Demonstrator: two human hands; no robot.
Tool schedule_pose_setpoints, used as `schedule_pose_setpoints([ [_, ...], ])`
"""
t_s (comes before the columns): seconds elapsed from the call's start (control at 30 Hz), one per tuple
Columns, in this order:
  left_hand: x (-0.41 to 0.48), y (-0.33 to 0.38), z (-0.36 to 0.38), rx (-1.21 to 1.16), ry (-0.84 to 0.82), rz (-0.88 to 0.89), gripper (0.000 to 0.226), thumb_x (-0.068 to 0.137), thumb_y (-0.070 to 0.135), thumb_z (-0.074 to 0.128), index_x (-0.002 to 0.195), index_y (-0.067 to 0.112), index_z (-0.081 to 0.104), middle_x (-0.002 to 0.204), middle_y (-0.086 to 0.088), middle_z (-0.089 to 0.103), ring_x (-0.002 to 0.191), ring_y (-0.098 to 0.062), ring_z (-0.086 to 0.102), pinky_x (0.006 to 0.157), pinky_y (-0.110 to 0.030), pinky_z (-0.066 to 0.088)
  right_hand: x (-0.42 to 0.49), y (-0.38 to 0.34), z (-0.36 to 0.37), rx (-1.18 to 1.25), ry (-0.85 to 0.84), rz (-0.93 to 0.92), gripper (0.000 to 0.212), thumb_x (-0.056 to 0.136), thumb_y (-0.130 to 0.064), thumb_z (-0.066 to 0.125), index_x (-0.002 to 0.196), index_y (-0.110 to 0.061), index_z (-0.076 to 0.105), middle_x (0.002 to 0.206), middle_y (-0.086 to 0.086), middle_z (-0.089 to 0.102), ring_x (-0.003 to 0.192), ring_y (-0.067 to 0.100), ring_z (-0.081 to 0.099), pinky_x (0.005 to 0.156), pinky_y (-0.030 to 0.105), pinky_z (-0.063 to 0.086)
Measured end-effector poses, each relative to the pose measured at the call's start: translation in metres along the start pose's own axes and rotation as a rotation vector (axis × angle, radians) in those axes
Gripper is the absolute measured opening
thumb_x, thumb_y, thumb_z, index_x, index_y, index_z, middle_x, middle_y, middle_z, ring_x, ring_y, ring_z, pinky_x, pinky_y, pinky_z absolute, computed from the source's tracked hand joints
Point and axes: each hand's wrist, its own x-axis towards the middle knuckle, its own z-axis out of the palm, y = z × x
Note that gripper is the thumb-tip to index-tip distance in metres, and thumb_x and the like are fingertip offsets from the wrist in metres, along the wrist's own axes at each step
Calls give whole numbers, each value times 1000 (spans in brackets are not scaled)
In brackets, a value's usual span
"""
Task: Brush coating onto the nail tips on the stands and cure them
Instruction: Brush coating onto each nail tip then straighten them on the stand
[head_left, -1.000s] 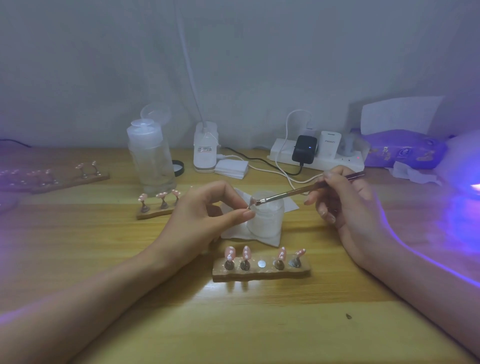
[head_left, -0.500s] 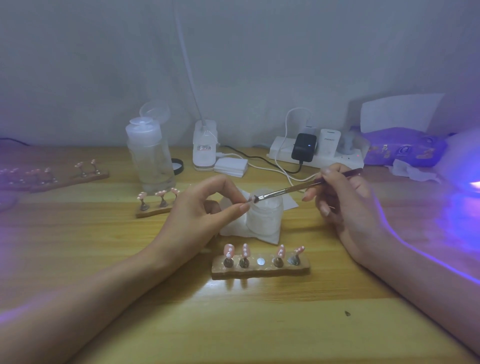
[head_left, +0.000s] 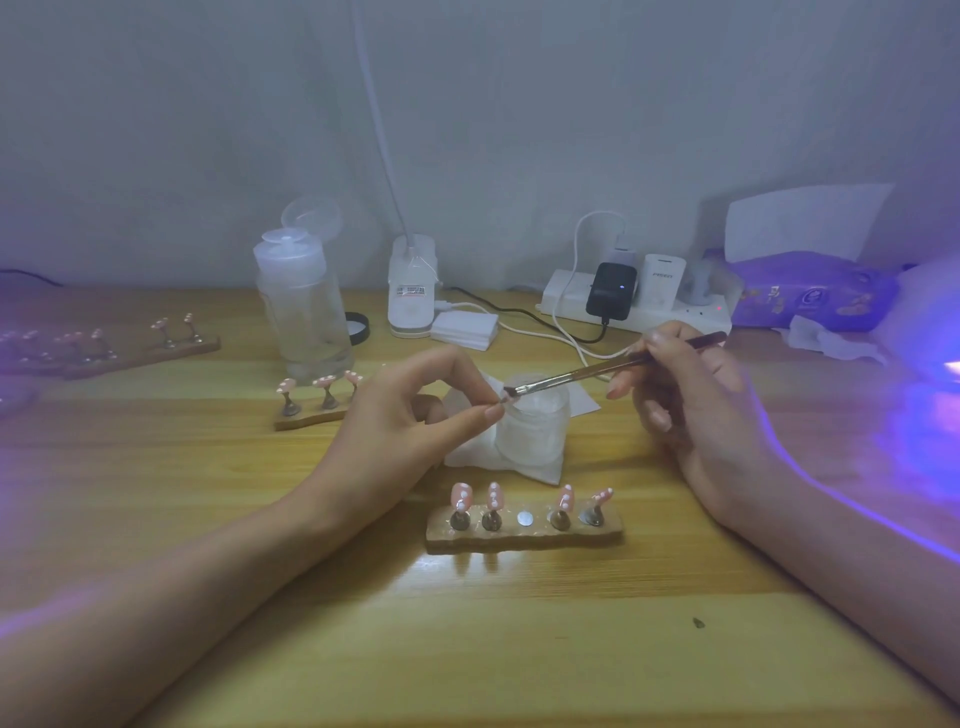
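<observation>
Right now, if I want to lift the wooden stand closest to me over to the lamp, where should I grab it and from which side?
Probably by the wooden base, pinching its two short ends low down, from the left and right. Four nail tips stand up along its top, so coming from above risks touching them. The ends are bare wood.

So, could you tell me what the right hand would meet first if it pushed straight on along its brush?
Probably the left hand: the brush in the right hand points at the small piece its thumb and forefinger pinch, above the white jar. Whether bristles touch it is unclear.
</observation>
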Motion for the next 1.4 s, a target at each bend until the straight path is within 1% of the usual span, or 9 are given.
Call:
schedule_pose_setpoints([
  [0.07,0,-1,0,4,-2,6,13,86,14,75,79,11,65,72,13,65,45,-11,38,47,-17,35,1,1,-1,20,33,18,25,102,-16,45,78,-16,52,61,6,68,39,7,31,39,15,27],
  [0.3,0,-1,0,44,7,19,13,87,13,75,78,12,65,68,22,63,46,-8,40,51,-11,37,-1,1,0,7,-1,-20,25,102,-17,46,79,-16,54,65,7,70,39,8,33,40,15,29],
  [0.37,0,-1,0,52,11,18,13,86,13,76,78,12,66,68,21,63,47,-8,41,52,-12,38,0,1,-2,23,32,1,23,103,-17,46,81,-15,52,64,7,69,39,8,31,39,15,29],
  [0.47,1,1,0,40,16,20,12,86,14,76,78,12,66,76,16,66,48,-12,43,53,-15,41,-1,0,0,43,-14,-23,27,102,-19,46,76,-20,54,65,7,69,39,8,32,39,15,29],
  [0.63,0,1,1,46,15,16,14,87,13,75,78,10,65,61,24,60,48,-9,37,50,-12,36,0,1,-1,15,18,-9,24,102,-17,46,79,-15,52,65,7,70,38,8,30,39,14,28],
  [0.77,0,3,0,27,14,14,14,86,15,76,77,11,66,65,21,63,49,-11,38,51,-14,37,-1,0,-1,33,-36,-37,25,102,-18,46,79,-17,54,65,7,69,38,8,31,39,15,28],
  [0.87,0,3,1,16,22,1,16,86,14,76,76,12,65,67,19,64,50,-13,38,50,-17,37,-1,1,-1,8,5,-15,24,102,-16,45,79,-15,53,64,7,69,38,8,30,39,15,28],
  [1.07,0,4,1,5,11,-6,15,88,8,73,78,4,63,51,24,54,44,-3,29,45,-9,27,-2,-1,1,16,-19,-37,25,102,-16,44,79,-16,51,63,6,69,38,8,31,39,15,27],
  [1.4,-1,6,1,-32,15,-52,16,85,12,76,76,7,63,56,20,58,44,-5,31,46,-10,29,-1,0,0,6,23,-16,26,102,-14,44,78,-15,52,62,7,68,37,8,30,39,15,28],
])
